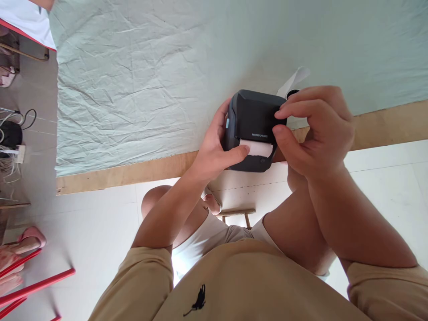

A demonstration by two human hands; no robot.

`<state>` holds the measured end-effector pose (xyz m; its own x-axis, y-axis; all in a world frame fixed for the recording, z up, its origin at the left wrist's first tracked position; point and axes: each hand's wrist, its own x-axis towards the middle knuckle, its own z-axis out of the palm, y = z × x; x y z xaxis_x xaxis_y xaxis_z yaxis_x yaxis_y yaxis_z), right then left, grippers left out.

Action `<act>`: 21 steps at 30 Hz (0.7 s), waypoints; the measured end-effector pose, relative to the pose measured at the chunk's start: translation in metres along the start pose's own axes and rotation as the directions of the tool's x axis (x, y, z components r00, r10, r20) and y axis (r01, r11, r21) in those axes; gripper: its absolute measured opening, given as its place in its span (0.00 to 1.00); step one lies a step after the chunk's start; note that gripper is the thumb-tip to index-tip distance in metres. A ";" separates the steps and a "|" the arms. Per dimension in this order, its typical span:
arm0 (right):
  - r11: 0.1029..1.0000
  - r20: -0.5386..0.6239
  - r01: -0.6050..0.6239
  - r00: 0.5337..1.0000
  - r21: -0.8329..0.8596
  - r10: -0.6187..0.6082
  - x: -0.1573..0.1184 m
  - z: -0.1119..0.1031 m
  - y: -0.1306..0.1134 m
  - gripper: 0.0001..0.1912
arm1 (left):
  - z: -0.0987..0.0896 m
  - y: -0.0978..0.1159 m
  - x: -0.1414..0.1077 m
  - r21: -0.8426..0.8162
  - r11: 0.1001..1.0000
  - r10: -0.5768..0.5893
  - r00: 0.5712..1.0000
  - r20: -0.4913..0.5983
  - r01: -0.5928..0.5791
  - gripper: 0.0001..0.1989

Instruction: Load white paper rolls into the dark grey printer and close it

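Observation:
My left hand (217,145) is closed round the left side of a black label printer (256,113) marked NIIMBOT, held over the table's near edge. Its thumb presses on the white label paper (257,148) that sticks out of the front slot, below the lid. At the printer's right side is my right hand (316,127), with thumb and forefinger a little apart and nothing seen between them. The fingertips overlap the lid's right edge; whether they touch it I cannot tell. Behind this hand lies a curled white paper strip (294,80) beside a small dark round thing (292,93), partly hidden.
A wrinkled pale green cloth (140,89) covers the table, with a bare wooden edge (133,171) in front. On the left are tangled cables (10,156), red bars (36,287) and another person's pink shoe (33,235). A white sleeve (30,20) shows at the upper left.

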<state>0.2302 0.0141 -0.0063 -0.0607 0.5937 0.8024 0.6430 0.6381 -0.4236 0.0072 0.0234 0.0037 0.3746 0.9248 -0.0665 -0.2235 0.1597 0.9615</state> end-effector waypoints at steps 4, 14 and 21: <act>0.987 0.151 -0.117 0.984 0.111 0.099 -0.003 -0.004 -0.004 0.16 | 0.000 0.002 -0.002 -0.007 1.000 -0.022 1.000 0.010 0.022 0.44; 0.995 0.214 -0.048 0.976 0.085 0.029 0.010 -0.013 -0.010 0.20 | 0.005 0.006 -0.002 -0.029 0.999 -0.044 0.998 -0.044 0.043 0.29; 0.995 0.139 -0.095 0.985 -0.037 0.099 0.000 -0.001 -0.008 0.21 | 0.003 0.003 -0.003 -0.009 1.000 -0.029 0.997 -0.069 0.029 0.32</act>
<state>0.2259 0.0090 -0.0023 -0.1018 0.7165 0.6901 0.6733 0.5603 -0.4824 0.0084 0.0199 0.0080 0.3182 0.9413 -0.1129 -0.2203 0.1893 0.9569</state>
